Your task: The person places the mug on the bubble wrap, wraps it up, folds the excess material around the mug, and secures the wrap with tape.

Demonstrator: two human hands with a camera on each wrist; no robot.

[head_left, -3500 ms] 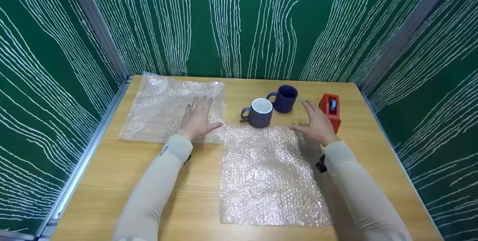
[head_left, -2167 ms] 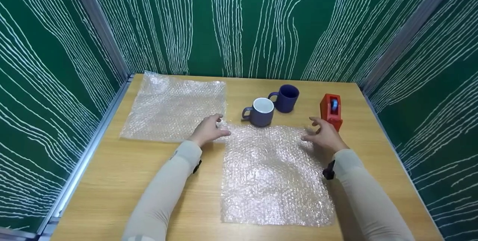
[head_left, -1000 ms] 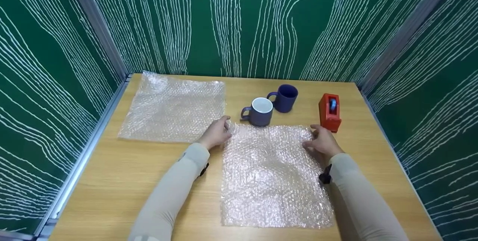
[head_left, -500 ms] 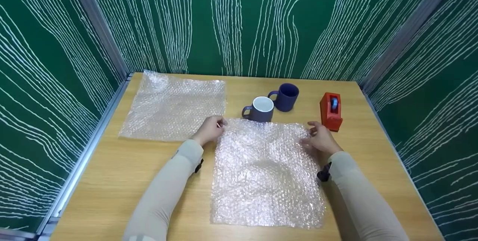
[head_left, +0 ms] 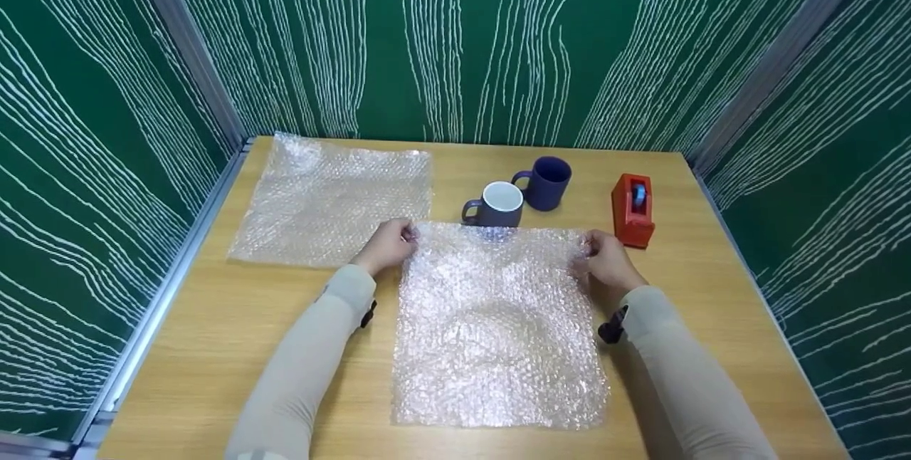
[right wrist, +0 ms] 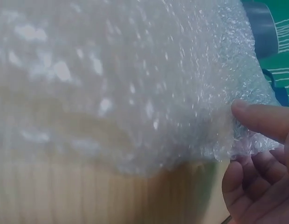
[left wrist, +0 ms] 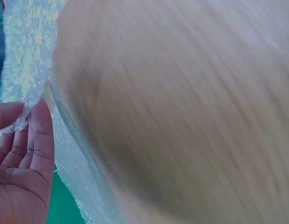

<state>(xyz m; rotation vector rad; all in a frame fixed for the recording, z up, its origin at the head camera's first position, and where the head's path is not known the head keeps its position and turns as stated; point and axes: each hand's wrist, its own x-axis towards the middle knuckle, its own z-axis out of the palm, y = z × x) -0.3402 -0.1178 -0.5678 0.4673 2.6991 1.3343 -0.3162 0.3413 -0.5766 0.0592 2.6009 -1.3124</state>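
In the head view a sheet of bubble wrap (head_left: pixel 498 332) spans the middle of the table, its far edge lifted. My left hand (head_left: pixel 388 243) pinches its far left corner between thumb and fingers, as the left wrist view also shows at the bubble wrap (left wrist: pixel 30 51). At the far right corner my right hand (head_left: pixel 608 257) holds the sheet, thumb on top and fingers beneath in the right wrist view. Just behind the lifted edge stands a grey mug (head_left: pixel 498 207) with a white inside, its lower part hidden by the sheet. A dark blue mug (head_left: pixel 548 182) stands behind it.
A second bubble wrap sheet (head_left: pixel 334 204) lies flat at the far left of the wooden table (head_left: pixel 206 346). Toward the far right stands a red tape dispenser (head_left: pixel 632 211). Green walls with white wavy lines (head_left: pixel 384 40) enclose the table's back and sides.
Both hands came down from open above the table and took the near sheet's far corners. The sheet's far edge has risen, and the sheet has shifted left.
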